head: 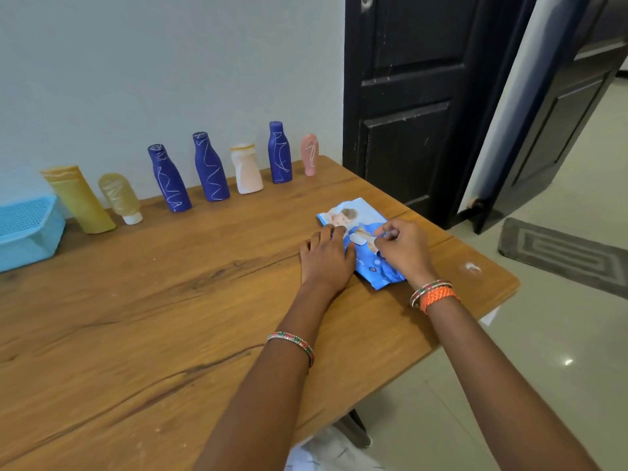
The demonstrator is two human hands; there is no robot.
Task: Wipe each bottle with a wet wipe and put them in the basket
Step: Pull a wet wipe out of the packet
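Wooden table [142, 300] carries seven bottles in a row by the wall, three blue [210, 166], with one blue basket [29, 232] at the left end. Your left hand [326, 256] presses flat on the blue wipes pack [360, 212] near the right edge; your right hand [404, 246] pinches what appears to be its flap.
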